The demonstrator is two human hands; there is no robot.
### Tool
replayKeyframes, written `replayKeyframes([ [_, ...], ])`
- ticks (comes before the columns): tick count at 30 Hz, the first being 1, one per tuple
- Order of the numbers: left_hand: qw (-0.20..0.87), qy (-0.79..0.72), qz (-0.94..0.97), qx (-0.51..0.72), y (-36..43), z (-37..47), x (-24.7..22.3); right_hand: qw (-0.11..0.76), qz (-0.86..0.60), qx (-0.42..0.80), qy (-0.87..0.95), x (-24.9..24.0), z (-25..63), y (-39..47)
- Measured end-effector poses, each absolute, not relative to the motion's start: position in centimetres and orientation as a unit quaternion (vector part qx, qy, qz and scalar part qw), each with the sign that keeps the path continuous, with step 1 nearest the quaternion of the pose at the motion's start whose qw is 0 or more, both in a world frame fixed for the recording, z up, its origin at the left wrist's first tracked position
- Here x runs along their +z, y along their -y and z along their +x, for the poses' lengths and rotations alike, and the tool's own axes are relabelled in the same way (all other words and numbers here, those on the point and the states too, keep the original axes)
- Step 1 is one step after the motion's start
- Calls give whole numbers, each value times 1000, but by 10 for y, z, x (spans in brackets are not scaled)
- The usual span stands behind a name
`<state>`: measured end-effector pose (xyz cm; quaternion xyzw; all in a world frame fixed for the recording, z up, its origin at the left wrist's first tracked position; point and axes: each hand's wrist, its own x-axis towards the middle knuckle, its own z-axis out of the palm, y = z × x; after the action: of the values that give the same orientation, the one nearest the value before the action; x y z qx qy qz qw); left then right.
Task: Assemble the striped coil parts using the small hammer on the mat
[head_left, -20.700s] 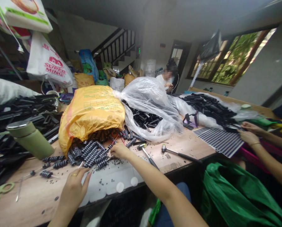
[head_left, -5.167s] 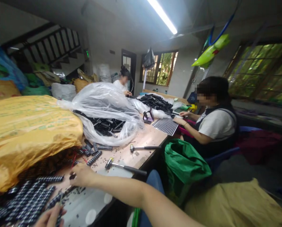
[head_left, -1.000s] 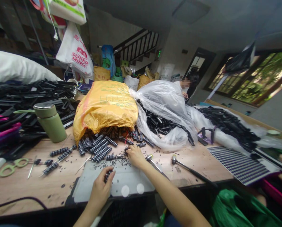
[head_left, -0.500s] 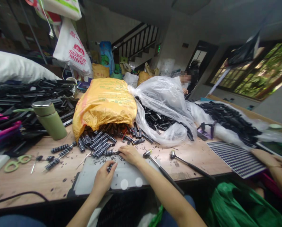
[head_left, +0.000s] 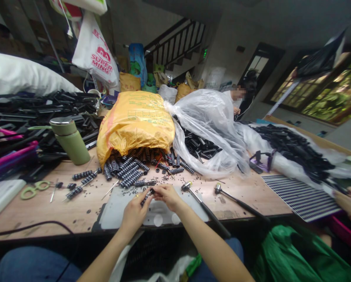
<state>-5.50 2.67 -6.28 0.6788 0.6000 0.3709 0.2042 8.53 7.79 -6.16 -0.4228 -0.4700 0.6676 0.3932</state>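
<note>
My left hand (head_left: 135, 211) is closed around a black-and-white checkered roll (head_left: 144, 201), which tilts up toward the right. At the roll's upper end is a small round black piece (head_left: 151, 191). The fingertips of my right hand (head_left: 168, 197) pinch at this black piece, so the two hands nearly meet above the grey mat (head_left: 116, 213). Just beyond them lies another checkered roll (head_left: 140, 183) with a metal tip. Behind it, a pile of checkered rolls (head_left: 130, 174) spills from a yellow sack (head_left: 140, 125).
Two hammers (head_left: 206, 209) (head_left: 242, 203) lie to the right, beside a checkered sheet (head_left: 299, 196). A co-worker's hand (head_left: 350, 201) is at the far right. Green scissors (head_left: 34, 190), a green flask (head_left: 71, 143) and loose rolls (head_left: 75, 192) stand or lie left. Small black bits dot the table.
My right hand has left the roll on the mat's far side and come to my left hand. My left hand has risen and turned, bringing its roll up to the right fingertips.
</note>
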Motion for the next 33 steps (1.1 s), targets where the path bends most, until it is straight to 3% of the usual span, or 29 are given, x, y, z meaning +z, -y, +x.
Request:
replayKeyframes([
  [13, 191, -593, 689, 371, -23, -49, -68, 412, -427, 649, 475, -54, 94, -70],
  [20, 216, -575, 660, 432, -31, -42, -77, 339, -420, 362, 760, -40, 101, -65],
  [25, 265, -565, 616, 481, -39, -38, -79, 229, -557, 115, 790, -42, 98, -115],
  [29, 266, -577, 602, 483, -37, -43, -75, 217, -580, 133, 774, -51, 98, -148],
  [33, 261, -579, 606, 478, -37, -49, -69, 259, -566, 215, 752, -56, 99, -148],
])
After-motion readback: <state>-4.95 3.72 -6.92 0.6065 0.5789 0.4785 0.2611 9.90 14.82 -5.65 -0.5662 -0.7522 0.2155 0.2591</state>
